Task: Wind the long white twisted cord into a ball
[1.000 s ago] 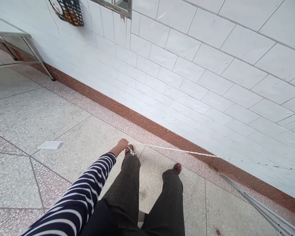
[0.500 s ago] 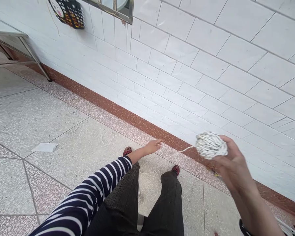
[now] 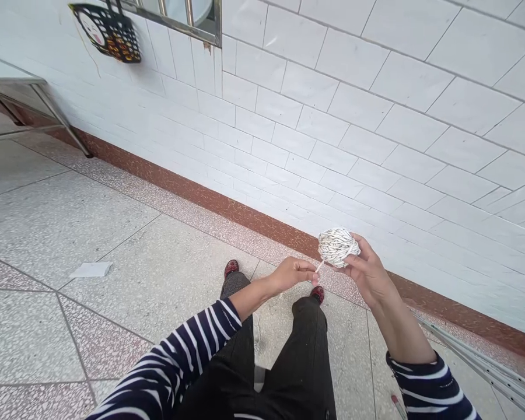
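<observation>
A ball of white rope with dark flecks point(image 3: 338, 247) is in my right hand point(image 3: 367, 271), gripped from its right side with thumb and fingers. My left hand point(image 3: 294, 274) is beside it on the left, pinching the short free strand point(image 3: 319, 266) that comes off the ball's lower left. The two hands are close together but not touching. Both are held in front of my legs, above the floor near the wall base.
A white tiled wall point(image 3: 289, 146) with a red-brown baseboard point(image 3: 227, 207) runs across the view. A black basket point(image 3: 109, 35) hangs by a barred window. A metal table point(image 3: 48, 96) stands left. White paper point(image 3: 91, 269) lies on the floor; metal rails point(image 3: 476, 356) are at lower right.
My right hand has moved left with the rope ball, toward my left hand. My left hand has shifted slightly right and now pinches the strand close to the ball.
</observation>
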`<action>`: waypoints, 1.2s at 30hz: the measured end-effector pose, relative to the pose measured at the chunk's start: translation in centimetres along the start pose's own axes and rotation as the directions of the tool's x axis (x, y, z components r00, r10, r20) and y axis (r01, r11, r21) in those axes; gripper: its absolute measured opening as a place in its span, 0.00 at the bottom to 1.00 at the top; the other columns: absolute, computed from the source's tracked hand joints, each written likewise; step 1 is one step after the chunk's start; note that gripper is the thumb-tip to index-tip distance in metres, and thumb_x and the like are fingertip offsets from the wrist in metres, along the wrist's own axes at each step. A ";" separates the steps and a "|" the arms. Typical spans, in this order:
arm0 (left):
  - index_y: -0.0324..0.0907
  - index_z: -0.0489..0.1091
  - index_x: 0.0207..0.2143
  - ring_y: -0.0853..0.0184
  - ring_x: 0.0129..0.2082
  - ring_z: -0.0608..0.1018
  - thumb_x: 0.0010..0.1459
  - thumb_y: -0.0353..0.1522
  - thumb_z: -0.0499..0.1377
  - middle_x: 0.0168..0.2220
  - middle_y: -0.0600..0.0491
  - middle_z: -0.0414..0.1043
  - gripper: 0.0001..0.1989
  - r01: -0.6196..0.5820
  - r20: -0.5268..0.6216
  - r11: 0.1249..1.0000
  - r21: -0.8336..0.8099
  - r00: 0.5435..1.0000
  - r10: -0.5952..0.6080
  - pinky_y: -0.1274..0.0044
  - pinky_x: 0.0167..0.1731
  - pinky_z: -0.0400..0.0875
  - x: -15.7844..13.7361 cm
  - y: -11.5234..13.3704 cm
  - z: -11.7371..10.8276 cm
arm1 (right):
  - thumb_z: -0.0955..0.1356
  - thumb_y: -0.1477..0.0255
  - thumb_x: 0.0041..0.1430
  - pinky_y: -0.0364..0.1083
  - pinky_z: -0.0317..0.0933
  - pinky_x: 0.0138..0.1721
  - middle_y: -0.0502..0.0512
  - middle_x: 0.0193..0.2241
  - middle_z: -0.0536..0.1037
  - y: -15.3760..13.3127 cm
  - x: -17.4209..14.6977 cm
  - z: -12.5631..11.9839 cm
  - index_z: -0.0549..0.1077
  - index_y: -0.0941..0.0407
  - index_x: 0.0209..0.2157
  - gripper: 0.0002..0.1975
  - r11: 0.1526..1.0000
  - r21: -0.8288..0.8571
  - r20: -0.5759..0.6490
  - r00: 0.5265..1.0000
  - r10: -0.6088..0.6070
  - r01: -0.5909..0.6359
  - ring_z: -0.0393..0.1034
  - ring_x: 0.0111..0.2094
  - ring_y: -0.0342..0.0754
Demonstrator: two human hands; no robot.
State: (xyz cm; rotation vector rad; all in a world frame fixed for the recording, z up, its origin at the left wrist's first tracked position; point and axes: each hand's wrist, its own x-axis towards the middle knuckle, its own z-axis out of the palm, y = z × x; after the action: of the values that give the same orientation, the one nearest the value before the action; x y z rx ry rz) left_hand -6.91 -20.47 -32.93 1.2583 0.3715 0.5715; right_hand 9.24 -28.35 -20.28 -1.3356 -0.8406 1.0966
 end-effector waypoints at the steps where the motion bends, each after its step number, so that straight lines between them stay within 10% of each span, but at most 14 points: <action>1: 0.37 0.76 0.30 0.65 0.35 0.77 0.53 0.44 0.65 0.29 0.51 0.77 0.18 0.007 -0.014 0.996 0.092 1.000 -0.006 0.75 0.44 0.66 -0.3 -0.8 -0.4 | 0.78 0.69 0.40 0.50 0.71 0.36 0.51 0.43 0.76 0.4 -0.2 -0.1 0.73 0.49 0.45 0.27 0.998 0.068 -0.012 1.000 0.012 -0.011 0.70 0.38 0.50; 7: 0.40 0.74 0.29 0.66 0.36 0.76 0.64 0.36 0.55 0.32 0.53 0.77 0.14 0.027 -0.100 0.660 0.750 0.992 0.073 0.75 0.49 0.62 -3.1 -5.8 -4.1 | 0.77 0.72 0.39 0.57 0.70 0.44 0.54 0.45 0.79 2.4 -3.1 -0.9 0.77 0.51 0.40 0.22 0.933 0.357 -0.162 0.987 0.022 0.038 0.72 0.43 0.54; 13: 0.41 0.73 0.27 0.65 0.34 0.76 0.65 0.34 0.53 0.29 0.52 0.76 0.15 0.218 -0.196 0.391 0.894 0.976 -0.096 0.79 0.37 0.63 -5.0 -9.3 -7.5 | 0.76 0.72 0.39 0.64 0.62 0.55 0.58 0.51 0.76 0.9 -6.5 -2.1 0.77 0.51 0.43 0.25 0.910 0.334 -0.304 0.942 -0.142 0.245 0.67 0.56 0.61; 23: 0.41 0.76 0.36 0.66 0.36 0.77 0.65 0.32 0.49 0.37 0.52 0.78 0.15 0.286 -0.236 0.401 0.870 0.957 -0.170 0.80 0.34 0.64 1.2 -8.8 -7.6 | 0.75 0.68 0.41 0.67 0.56 0.60 0.59 0.55 0.73 1.6 -9.5 -2.8 0.73 0.49 0.52 0.32 0.923 0.265 -0.251 0.944 -0.215 0.280 0.65 0.58 0.64; 30: 0.41 0.77 0.35 0.66 0.38 0.77 0.64 0.31 0.50 0.36 0.53 0.79 0.15 0.296 -0.217 0.373 0.879 0.946 -0.240 0.79 0.42 0.66 -1.2 -9.4 -8.1 | 0.66 0.74 0.58 0.67 0.56 0.62 0.56 0.60 0.68 0.9 -11.4 -3.6 0.71 0.52 0.56 0.23 0.853 0.206 -0.521 0.792 -0.318 0.479 0.60 0.62 0.60; 36: 0.40 0.76 0.45 0.58 0.51 0.76 0.61 0.28 0.55 0.48 0.46 0.77 0.12 0.338 -0.244 0.335 0.879 0.924 -0.293 0.68 0.58 0.61 -1.3 -10.0 -7.2 | 0.68 0.74 0.55 0.67 0.50 0.64 0.57 0.57 0.71 1.6 -12.0 -2.7 0.72 0.52 0.54 0.23 0.894 0.251 -0.487 0.847 -0.214 0.371 0.59 0.63 0.60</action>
State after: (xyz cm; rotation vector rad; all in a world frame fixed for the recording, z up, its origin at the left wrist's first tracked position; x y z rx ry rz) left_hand -9.95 -17.61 -44.58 2.1830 1.0581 -0.0326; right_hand 7.93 -40.69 -20.64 -1.0604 -0.4646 0.6107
